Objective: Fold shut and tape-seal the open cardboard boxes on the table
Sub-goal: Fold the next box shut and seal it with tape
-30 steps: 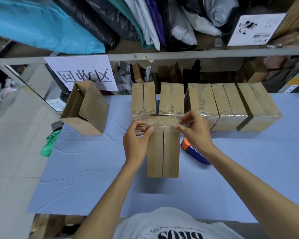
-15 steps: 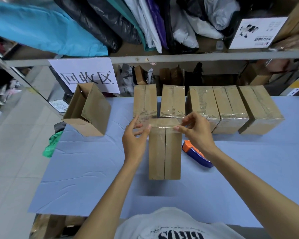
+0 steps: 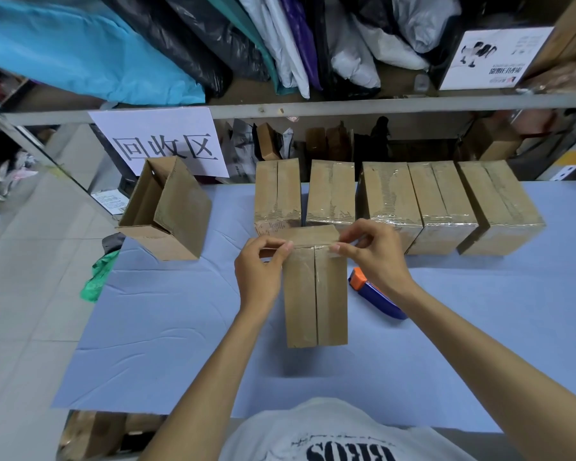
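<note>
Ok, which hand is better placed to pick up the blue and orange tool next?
The right hand, probably: the tool lies just right of the box, beside that wrist; the left hand would have to cross the box.

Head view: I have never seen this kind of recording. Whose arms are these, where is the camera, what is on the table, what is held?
No machine: a person works bare-handed, and the one camera sits on their head, looking forward and down. The left hand and right hand pinch the far top edge of the front box, its flaps folded shut under clear tape. On the blue-covered table behind it stand five taped boxes; at the left an open box lies tipped on its side. A blue and orange tool, probably for tape, lies by the right wrist.
</note>
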Demonstrator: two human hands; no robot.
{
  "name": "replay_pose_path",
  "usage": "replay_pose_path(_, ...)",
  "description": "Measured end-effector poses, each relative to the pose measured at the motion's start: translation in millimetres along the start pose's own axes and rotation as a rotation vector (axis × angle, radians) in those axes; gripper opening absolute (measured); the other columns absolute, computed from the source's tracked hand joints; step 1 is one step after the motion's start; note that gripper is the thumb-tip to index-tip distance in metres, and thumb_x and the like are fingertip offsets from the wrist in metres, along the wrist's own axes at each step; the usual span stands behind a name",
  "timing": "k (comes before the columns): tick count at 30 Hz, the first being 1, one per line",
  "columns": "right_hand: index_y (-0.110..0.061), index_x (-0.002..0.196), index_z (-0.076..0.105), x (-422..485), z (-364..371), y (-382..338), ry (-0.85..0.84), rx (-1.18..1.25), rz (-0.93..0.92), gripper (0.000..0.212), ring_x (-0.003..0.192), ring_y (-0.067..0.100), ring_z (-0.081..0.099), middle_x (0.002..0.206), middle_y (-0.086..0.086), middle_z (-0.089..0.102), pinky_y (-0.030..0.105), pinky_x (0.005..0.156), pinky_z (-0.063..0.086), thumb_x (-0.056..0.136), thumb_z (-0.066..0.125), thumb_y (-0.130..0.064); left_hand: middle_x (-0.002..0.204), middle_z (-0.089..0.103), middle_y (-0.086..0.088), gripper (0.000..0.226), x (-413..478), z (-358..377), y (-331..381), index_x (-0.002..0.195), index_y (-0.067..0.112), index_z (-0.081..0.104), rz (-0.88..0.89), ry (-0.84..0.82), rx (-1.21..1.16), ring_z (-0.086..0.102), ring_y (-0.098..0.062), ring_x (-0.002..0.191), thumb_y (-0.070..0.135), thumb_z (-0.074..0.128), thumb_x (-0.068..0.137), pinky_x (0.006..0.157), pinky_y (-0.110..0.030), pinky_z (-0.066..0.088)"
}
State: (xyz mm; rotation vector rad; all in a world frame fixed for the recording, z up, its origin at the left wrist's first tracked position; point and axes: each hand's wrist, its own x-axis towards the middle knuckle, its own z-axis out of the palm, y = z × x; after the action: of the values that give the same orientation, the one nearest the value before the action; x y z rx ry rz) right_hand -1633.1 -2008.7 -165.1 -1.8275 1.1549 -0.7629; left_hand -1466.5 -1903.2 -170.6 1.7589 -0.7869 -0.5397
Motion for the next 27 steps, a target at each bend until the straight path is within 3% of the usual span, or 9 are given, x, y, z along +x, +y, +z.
replay_pose_path(3,-0.023,0.077,0.073,-1,0,0,-0.010,0.019,-0.014,0.012,0.057,0.000,0.053,0.075,-0.007,0.067,0.025,0.058,0.043,0.076,0.080,-0.032,0.090,0.065,0.004,0.015,1,0,3,0.075,0.029,0.065,0.028,0.004,0.045,0.062,-0.001,0.081,0.022,0.073,0.086,0.069,-0.008,0.046)
replay_pose_path(7,-0.028,0.080,0.074,-3,-1,1,0.014,0.043,0.003,0.015,0.072,0.013,0.062,0.075,-0.009,0.066,0.045,0.066,0.055,0.081,0.070,-0.043,0.094,0.061,0.005,0.016,2,2,6,0.074,0.031,0.064,0.042,-0.026,0.080,0.060,0.006,0.080,0.025,0.073,0.086,0.068,-0.009,0.046)
replay_pose_path(11,-0.019,0.075,0.070,-2,0,-4,0.001,0.024,-0.014,0.013,0.070,0.013,0.059,0.074,-0.008,0.059,0.036,0.063,0.049,0.084,0.072,-0.028,0.093,0.061,0.004,0.019,4,4,7,0.070,0.027,0.063,0.029,-0.029,0.106,0.059,0.003,0.078,0.029,0.072,0.086,0.074,-0.021,0.047)
replay_pose_path(13,-0.018,0.074,0.066,-1,1,-6,-0.013,0.004,-0.022,0.015,0.071,0.016,0.059,0.077,-0.005,0.057,0.037,0.064,0.051,0.086,0.071,-0.025,0.096,0.062,0.000,0.021,6,4,7,0.069,0.025,0.063,0.020,-0.031,0.115,0.062,-0.005,0.089,0.028,0.071,0.087,0.084,-0.030,0.050)
replay_pose_path(15,-0.016,0.074,0.064,0,2,-5,-0.017,0.000,-0.005,0.017,0.073,0.020,0.061,0.080,-0.001,0.058,0.044,0.067,0.054,0.087,0.070,-0.026,0.104,0.064,-0.006,0.024,9,5,6,0.066,0.028,0.061,0.003,-0.044,0.123,0.060,-0.024,0.110,0.028,0.071,0.087,0.096,-0.041,0.048)
replay_pose_path(18,-0.015,0.075,0.063,1,4,-2,-0.021,0.011,0.047,0.018,0.074,0.022,0.061,0.082,0.002,0.061,0.048,0.070,0.054,0.087,0.069,-0.027,0.108,0.063,-0.007,0.024,10,6,8,0.066,0.029,0.061,-0.031,-0.059,0.130,0.056,-0.027,0.119,0.029,0.071,0.087,0.101,-0.044,0.044)
replay_pose_path(23,-0.007,0.075,0.065,3,5,-10,-0.055,0.068,0.160,0.018,0.071,0.008,0.063,0.076,0.002,0.066,0.039,0.071,0.053,0.086,0.070,-0.020,0.089,0.067,0.004,0.016,16,4,13,0.072,0.021,0.064,-0.085,-0.045,0.054,0.063,-0.009,0.085,0.019,0.076,0.082,0.080,-0.031,0.052)
replay_pose_path(25,-0.003,0.087,0.066,6,4,-15,-0.062,0.139,0.233,0.015,0.073,0.005,0.064,0.081,0.001,0.067,0.031,0.069,0.051,0.084,0.072,-0.016,0.087,0.067,0.011,0.015,22,2,15,0.079,0.023,0.067,-0.157,-0.061,-0.020,0.065,-0.013,0.087,0.012,0.078,0.078,0.078,-0.035,0.056)
replay_pose_path(27,-0.003,0.107,0.059,10,1,-18,-0.058,0.244,0.344,0.031,0.081,0.013,0.063,0.099,0.005,0.062,0.026,0.066,0.053,0.081,0.075,-0.010,0.087,0.069,0.010,0.016,25,1,16,0.084,0.025,0.072,-0.213,-0.097,-0.029,0.066,-0.016,0.090,0.011,0.078,0.078,0.080,-0.037,0.058)
